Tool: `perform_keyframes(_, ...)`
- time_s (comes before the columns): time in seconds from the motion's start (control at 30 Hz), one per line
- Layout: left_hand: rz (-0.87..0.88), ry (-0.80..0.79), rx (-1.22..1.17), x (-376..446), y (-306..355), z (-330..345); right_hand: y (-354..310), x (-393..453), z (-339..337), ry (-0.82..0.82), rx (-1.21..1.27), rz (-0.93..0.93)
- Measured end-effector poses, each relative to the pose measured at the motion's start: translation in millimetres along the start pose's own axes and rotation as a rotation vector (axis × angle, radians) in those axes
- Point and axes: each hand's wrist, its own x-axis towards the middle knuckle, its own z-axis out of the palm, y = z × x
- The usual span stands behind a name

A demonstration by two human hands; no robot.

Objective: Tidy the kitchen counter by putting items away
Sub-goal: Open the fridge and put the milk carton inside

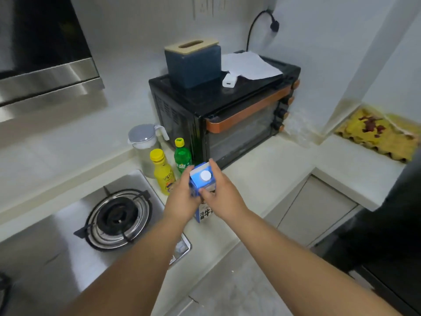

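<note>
Hands both wrapped round my milk carton [201,179], left hand [182,197] and right hand [224,197] steadying it near the worktop's [262,169] front edge, I guess for lifting.

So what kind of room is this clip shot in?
A small home kitchen, most likely. A gas burner is set into a steel hob, a black countertop oven stands in the corner, and both hands hold a milk carton over the counter.

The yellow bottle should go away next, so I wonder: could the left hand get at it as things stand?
Probably not yet: the left hand shares a grip on the milk carton with the right hand. The yellow bottle stands just beside it, unblocked.
</note>
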Motion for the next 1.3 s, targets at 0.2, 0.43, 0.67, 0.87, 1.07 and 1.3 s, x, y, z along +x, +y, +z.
perform_keyframes(0.2, 0.082, -0.109, -0.030, 26, 39, 48, 32, 6, -45, 0.104, -0.064, 0.097)
perform_keyframes(0.43, 0.208, -0.303, -0.048, 71, 79, 113, 67, 8, -101, 0.269, -0.100, 0.293)
perform_keyframes(0.67, 0.180, -0.391, -0.051, 78, 88, 121, 67, 0, -109, 0.201, -0.141, 0.316)
perform_keyframes(0.87, 0.211, -0.340, 0.176, 76, 125, 80, 40, -24, -146, 0.215, -0.197, 0.317)
perform_keyframes(1.07, 0.598, -0.306, -0.012, 42, 263, 92, 18, -111, -257, 0.512, -0.463, 0.336)
perform_keyframes(1.3, 0.579, -0.783, -0.387, -62, 454, 183, 21, -219, -372, 0.851, -0.816, 0.417)
